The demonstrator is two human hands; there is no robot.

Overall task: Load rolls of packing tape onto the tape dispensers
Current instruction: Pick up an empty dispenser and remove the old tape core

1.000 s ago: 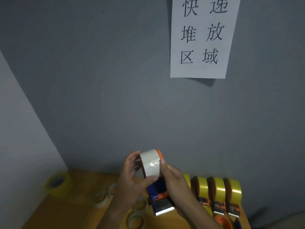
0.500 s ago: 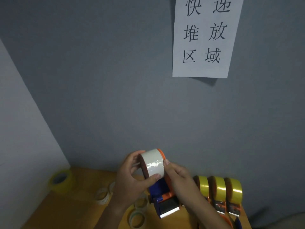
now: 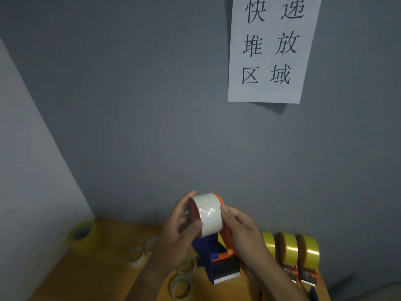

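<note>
Hands are gripping low in frame: left hand [image 3: 178,231] curling round the roll [image 3: 207,215], right hand [image 3: 240,233] clasping the dispenser [image 3: 219,259], blade facing down toward the camera.

We read one sign only: a white paper sheet [image 3: 273,48] stuck on the grey wall [image 3: 152,105], near its upper right. It bears six black Chinese characters in three rows of two: 快速, 堆放, 区域. We can make out no lettering on anything else in view.
</note>
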